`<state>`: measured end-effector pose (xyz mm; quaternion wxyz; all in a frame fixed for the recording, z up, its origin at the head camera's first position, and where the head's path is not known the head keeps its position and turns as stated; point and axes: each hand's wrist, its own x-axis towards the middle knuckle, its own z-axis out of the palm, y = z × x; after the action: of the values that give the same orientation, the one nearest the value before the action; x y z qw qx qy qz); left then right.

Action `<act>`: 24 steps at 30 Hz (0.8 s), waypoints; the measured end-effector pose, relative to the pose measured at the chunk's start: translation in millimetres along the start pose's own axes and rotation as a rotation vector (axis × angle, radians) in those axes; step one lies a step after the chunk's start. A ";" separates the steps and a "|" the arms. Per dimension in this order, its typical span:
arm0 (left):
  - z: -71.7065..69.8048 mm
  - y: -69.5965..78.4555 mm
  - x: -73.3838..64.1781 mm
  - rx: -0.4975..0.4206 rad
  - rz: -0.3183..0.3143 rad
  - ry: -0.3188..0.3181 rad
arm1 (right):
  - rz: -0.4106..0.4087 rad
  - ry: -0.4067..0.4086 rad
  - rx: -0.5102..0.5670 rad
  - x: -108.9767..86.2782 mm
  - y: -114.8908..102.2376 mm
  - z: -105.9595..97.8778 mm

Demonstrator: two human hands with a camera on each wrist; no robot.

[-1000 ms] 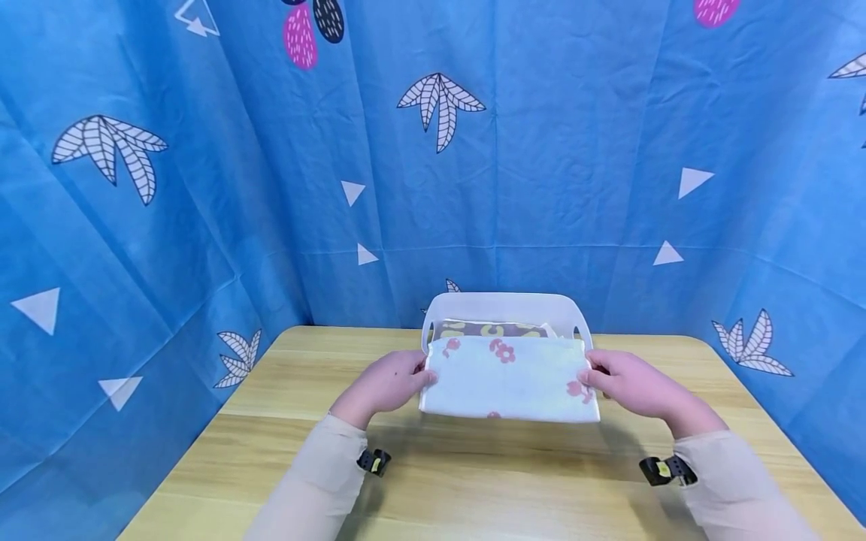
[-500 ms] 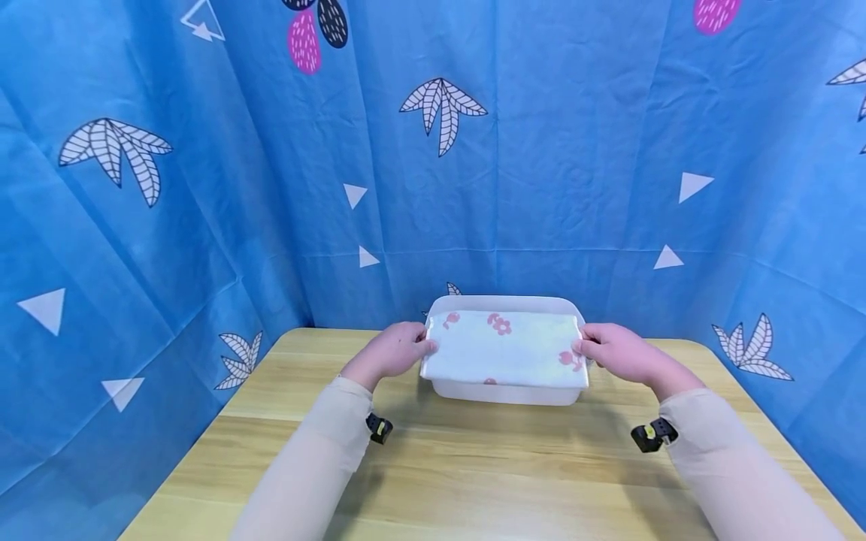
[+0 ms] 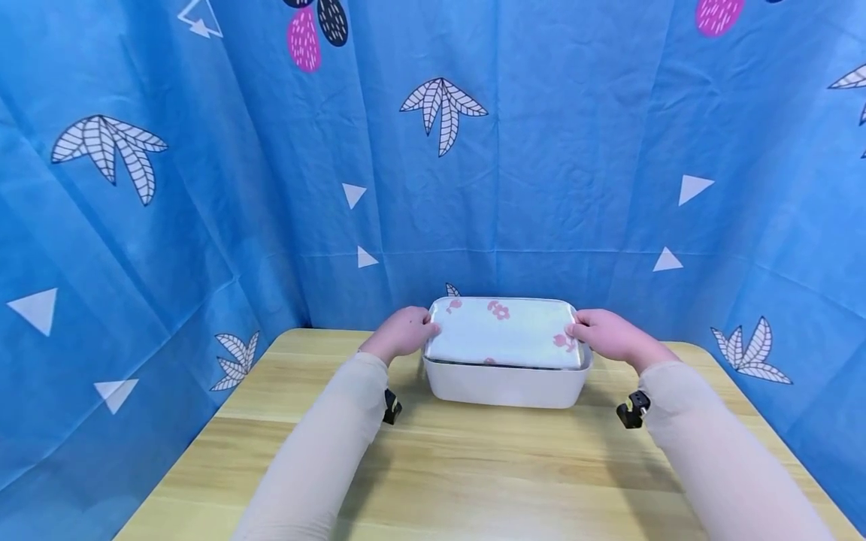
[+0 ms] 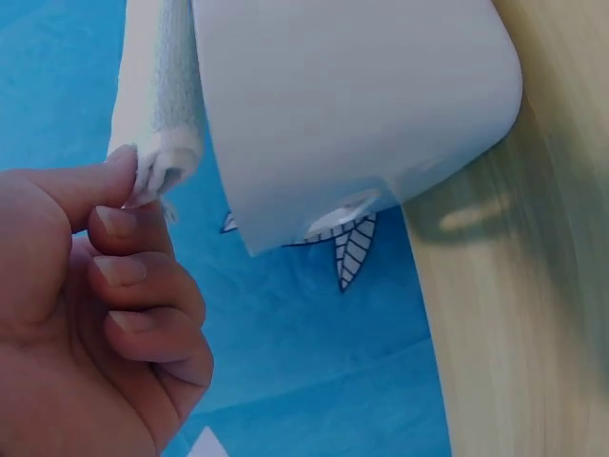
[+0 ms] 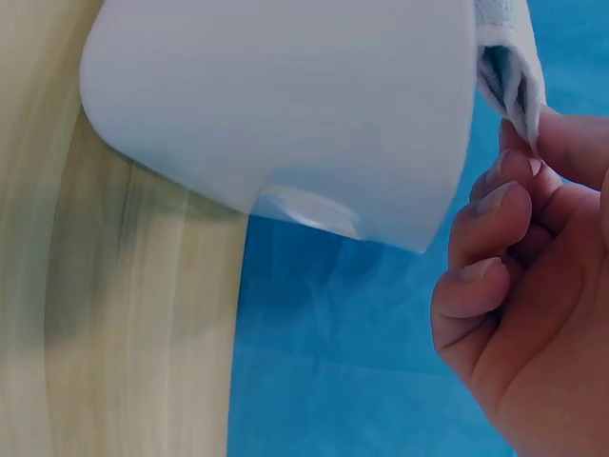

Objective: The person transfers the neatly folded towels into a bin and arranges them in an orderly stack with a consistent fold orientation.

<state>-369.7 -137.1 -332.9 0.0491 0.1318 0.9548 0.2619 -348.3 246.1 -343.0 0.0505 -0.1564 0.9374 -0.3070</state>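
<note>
A folded white towel point(image 3: 504, 333) with pink flowers is held flat over the mouth of a white plastic basket point(image 3: 507, 385). My left hand point(image 3: 404, 331) pinches the towel's left end between thumb and forefinger; the left wrist view shows the folded towel edge point(image 4: 173, 143) there, just above the basket rim. At the other end my right hand point(image 3: 610, 334) pinches the towel's corner, its layers point(image 5: 511, 81) showing in the right wrist view. Both hands stay outside the basket's ends, beside the handle slots point(image 5: 309, 209). The towel hides what lies inside the basket.
The basket stands near the back edge of a wooden table point(image 3: 501, 473). Behind it and along both sides hangs a blue patterned curtain point(image 3: 561, 188). Black wrist cameras point(image 3: 634, 409) sit on both sleeves.
Both hands have carried the towel forward, away from me, from in front of the basket to over its opening. The basket's front wall has come into view, while its contents became covered.
</note>
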 end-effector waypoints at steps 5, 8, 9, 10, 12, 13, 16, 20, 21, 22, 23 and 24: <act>3.8 0.7 14.0 -0.048 -0.044 0.007 | 0.040 -0.001 -0.003 10.7 2.9 -1.2; 8.4 -0.8 20.9 -0.055 -0.061 0.023 | 0.032 0.014 -0.026 17.2 3.2 0.8; 10.5 -1.8 22.4 -0.058 -0.067 0.021 | 0.029 0.015 -0.039 18.9 3.7 2.1; 13.1 -3.2 23.8 -0.054 -0.068 0.018 | 0.028 0.012 -0.050 20.0 4.1 3.5; 18.3 -6.2 25.4 -0.062 -0.069 0.010 | 0.029 0.003 -0.076 21.7 5.2 6.7; 20.8 -7.6 26.1 -0.062 -0.064 0.005 | 0.032 -0.002 -0.089 22.1 5.9 8.1; 26.7 -10.8 27.9 -0.076 -0.049 0.005 | 0.043 -0.004 -0.120 22.0 6.7 10.5; 28.8 -11.4 29.4 -0.096 -0.050 0.016 | 0.050 0.012 -0.130 22.0 5.5 11.4; 28.8 -11.3 29.5 -0.100 -0.054 0.018 | 0.055 0.014 -0.125 22.0 5.3 11.5; 28.7 -11.1 29.6 -0.102 -0.060 0.020 | 0.059 0.015 -0.119 22.1 5.1 11.7; 28.5 -11.0 29.7 -0.106 -0.066 0.021 | 0.062 0.014 -0.113 22.1 4.8 11.9; 28.4 -11.0 30.0 -0.105 -0.069 0.022 | 0.065 0.012 -0.109 22.4 5.2 12.2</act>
<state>-396.4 -124.1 -363.6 0.0545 0.0930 0.9442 0.3114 -368.5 236.0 -355.9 0.0460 -0.1265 0.9577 -0.2544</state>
